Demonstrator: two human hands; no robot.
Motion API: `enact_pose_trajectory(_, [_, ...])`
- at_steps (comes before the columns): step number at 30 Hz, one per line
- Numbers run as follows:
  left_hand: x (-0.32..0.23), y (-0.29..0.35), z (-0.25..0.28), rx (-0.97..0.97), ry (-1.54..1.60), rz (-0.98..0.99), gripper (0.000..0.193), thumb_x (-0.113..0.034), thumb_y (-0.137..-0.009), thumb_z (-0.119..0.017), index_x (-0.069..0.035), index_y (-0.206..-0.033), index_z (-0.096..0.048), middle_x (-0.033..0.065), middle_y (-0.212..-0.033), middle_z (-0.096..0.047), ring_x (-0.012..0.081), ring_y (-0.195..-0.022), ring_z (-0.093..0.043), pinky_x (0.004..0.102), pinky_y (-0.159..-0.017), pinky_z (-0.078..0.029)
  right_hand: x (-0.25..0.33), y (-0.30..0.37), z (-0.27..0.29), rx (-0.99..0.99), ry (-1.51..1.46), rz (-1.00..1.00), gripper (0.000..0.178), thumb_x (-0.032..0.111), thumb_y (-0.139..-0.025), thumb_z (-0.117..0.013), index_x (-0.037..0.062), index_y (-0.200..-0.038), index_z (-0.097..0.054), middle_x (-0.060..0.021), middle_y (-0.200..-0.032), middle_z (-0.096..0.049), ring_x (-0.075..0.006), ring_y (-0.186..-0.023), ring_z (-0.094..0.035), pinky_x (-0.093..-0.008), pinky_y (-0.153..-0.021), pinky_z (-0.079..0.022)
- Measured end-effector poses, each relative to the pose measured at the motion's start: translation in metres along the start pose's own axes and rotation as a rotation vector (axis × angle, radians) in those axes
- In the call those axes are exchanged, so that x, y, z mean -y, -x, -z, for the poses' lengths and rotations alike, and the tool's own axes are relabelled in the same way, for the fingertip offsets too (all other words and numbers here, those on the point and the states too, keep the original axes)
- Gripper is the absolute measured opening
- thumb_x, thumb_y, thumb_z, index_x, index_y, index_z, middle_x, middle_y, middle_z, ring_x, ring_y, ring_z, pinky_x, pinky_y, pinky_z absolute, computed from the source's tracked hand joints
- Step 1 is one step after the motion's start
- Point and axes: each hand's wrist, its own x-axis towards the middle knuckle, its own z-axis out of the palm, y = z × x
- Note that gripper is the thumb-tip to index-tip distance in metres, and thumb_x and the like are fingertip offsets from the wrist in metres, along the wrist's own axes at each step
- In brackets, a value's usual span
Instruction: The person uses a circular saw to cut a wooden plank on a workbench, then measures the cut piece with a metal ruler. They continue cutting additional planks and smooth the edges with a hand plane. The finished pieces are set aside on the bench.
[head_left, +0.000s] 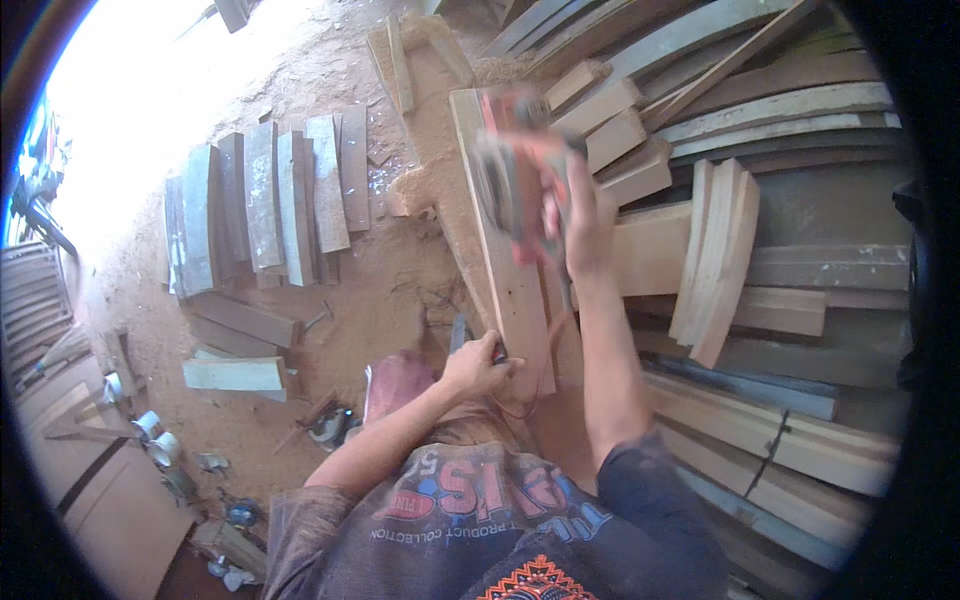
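My right hand [580,215] grips the handle of a red electric planer [520,180], blurred by motion. The planer rests over the far part of a long pale wooden board [518,315], which runs away from me. At the board's near end, my left hand [476,368] is closed around a small dark object [500,353] that I cannot make out. A thin cord [520,412] loops below that hand and beside the board.
Curved planks [262,195] lie in a row on the dusty ground at left, with shorter pieces [235,374] nearer. Stacked timber [780,265] crowds the right side. Sawdust [425,185] heaps beside the board. A power tool [330,428] sits left of my legs.
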Motion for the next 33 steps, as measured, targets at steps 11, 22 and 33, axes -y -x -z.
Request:
enact_pose_trajectory(11, [0.024,0.015,-0.051,-0.201,0.298,0.086,0.068,-0.054,-0.087,-0.09,0.0,-0.118,-0.062,0.0151,-0.098,-0.075,0.0267,-0.092,-0.073,0.0414,-0.084,-0.059,-0.009,0.392,0.152,-0.302,0.256,-0.558,0.055,0.048,-0.113,-0.058,-0.0028,-0.098,-0.071,-0.0008,-0.066,-0.058,-0.0108,-0.054,-0.053,-0.0288,-0.05,-0.04])
enact_pose_trajectory(22, [0.026,0.044,-0.033,-0.078,0.593,0.121,0.031,-0.028,-0.099,-0.085,-0.009,-0.114,-0.066,0.0001,-0.093,-0.071,0.0117,-0.081,-0.067,0.0303,-0.069,-0.054,-0.028,0.498,0.185,-0.359,0.162,-0.715,0.046,0.043,-0.105,-0.071,-0.0008,-0.094,-0.073,-0.0019,-0.066,-0.064,-0.0143,-0.061,-0.061,-0.0332,-0.058,-0.048])
enact_pose_trajectory(33, [0.028,0.084,-0.052,0.209,0.821,0.069,0.031,-0.032,-0.103,-0.079,-0.009,-0.121,-0.068,0.0028,-0.098,-0.073,0.015,-0.083,-0.069,0.0338,-0.071,-0.056,-0.028,0.361,0.127,0.021,0.654,-0.077,0.067,0.041,-0.093,-0.086,-0.0046,-0.136,-0.064,-0.0255,-0.122,-0.074,-0.0382,-0.11,-0.074,-0.0479,-0.091,-0.059])
